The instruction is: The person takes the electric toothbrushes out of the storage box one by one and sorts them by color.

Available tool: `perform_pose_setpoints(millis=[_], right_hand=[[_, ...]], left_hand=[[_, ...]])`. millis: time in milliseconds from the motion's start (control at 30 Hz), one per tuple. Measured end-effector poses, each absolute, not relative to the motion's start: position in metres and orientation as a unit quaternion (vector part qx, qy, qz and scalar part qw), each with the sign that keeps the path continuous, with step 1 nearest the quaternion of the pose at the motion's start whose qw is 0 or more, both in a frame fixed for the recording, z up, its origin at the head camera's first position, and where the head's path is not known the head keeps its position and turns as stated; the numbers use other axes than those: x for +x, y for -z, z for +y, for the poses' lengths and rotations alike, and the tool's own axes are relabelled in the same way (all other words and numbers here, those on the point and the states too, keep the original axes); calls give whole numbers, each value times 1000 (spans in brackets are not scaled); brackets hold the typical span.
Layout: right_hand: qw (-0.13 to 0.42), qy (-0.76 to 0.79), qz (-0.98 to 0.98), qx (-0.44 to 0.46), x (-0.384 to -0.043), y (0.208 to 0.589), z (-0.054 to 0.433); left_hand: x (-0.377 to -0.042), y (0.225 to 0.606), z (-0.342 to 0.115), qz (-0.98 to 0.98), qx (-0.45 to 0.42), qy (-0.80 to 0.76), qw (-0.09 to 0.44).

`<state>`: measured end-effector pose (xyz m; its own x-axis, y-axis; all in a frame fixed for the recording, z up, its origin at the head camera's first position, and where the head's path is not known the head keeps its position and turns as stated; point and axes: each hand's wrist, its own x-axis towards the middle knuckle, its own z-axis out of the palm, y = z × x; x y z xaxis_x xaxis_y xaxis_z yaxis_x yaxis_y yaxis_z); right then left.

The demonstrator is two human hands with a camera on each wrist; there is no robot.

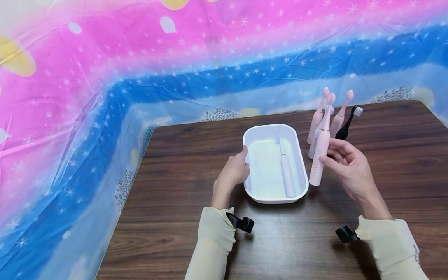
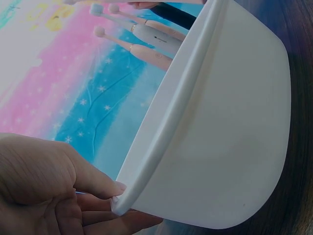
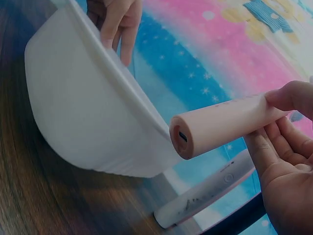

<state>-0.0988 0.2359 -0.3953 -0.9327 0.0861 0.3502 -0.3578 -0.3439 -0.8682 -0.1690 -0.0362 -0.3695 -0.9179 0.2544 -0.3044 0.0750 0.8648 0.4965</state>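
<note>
My right hand (image 1: 353, 171) pinches a pink electric toothbrush (image 1: 317, 159) by its handle, thumb on one side and fingers on the other. It is tilted head-up, just right of a white plastic tub (image 1: 261, 171); the right wrist view shows the charging port in the base of the held toothbrush (image 3: 220, 122). At the tub's left side, my left hand (image 1: 233, 169) grips the rim, thumb on top and fingers beneath, as the left wrist view shows. Inside the tub lies a pale electric toothbrush (image 1: 287, 175), along the right wall.
Behind the held toothbrush stand several others: a pink toothbrush (image 1: 315, 124), a second pink toothbrush (image 1: 338, 120), a black toothbrush (image 1: 346, 126) and a partly hidden white toothbrush (image 3: 205, 191). All are on a dark wooden table (image 1: 175, 186). A colourful patterned cloth (image 1: 175, 77) hangs behind it.
</note>
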Motion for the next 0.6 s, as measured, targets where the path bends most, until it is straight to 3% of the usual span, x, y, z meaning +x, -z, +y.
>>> perform_pose_setpoints(millis=[600], right_hand=[[184,-757,-618,106,-101,412,238]], left_hand=[[-169,369,-36,949,88,-247,177]])
